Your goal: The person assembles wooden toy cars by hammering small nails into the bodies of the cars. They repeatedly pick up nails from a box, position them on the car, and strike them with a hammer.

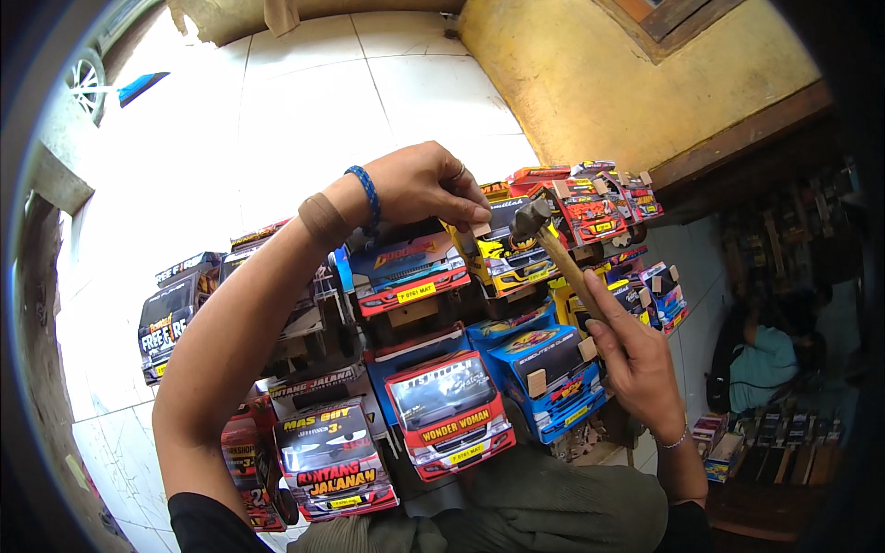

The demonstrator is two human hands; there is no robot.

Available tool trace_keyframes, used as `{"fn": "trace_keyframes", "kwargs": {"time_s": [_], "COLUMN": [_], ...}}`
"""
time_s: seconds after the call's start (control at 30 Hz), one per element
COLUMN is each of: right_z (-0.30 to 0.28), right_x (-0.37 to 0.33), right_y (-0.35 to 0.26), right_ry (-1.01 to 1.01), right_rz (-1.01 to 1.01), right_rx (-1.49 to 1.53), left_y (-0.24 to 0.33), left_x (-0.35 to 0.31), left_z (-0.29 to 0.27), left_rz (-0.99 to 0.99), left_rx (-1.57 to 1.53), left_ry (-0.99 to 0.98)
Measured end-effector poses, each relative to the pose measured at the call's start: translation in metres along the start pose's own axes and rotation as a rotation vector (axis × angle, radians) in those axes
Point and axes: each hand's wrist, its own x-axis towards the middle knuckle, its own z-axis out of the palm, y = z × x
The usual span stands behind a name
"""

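Left fingers [468,212] pinch wood [481,229]; right fingers [604,300] grip hammer [564,263].

Dull metal hammer head [531,219], smooth wooden handle [570,271], glossy toy trucks [450,419], perhaps paper-faced, matt cloth trousers [576,502]

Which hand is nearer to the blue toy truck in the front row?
Right. The right hand, gripping a hammer, is just right of the blue toy truck; the left hand is farther, up and left.
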Motion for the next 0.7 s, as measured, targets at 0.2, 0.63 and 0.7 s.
{"fn": "trace_keyframes", "kwargs": {"time_s": [0.2, 0.63, 0.7], "right_z": [0.0044, 0.0055, 0.0045], "right_x": [-0.0017, -0.0002, 0.0003], "right_y": [0.0021, 0.0026, 0.0015], "right_ry": [0.011, 0.025, 0.017], "right_rz": [-0.046, 0.005, 0.003], "right_rx": [-0.053, -0.039, -0.049], "left_y": [0.0008, 0.0022, 0.002], "left_x": [0.0002, -0.0007, -0.0004], "left_z": [0.0003, -0.0009, -0.0009], "left_rz": [-0.016, -0.024, -0.022], "left_rx": [0.028, 0.049, 0.068], "left_ry": [0.012, 0.008, 0.014]}}
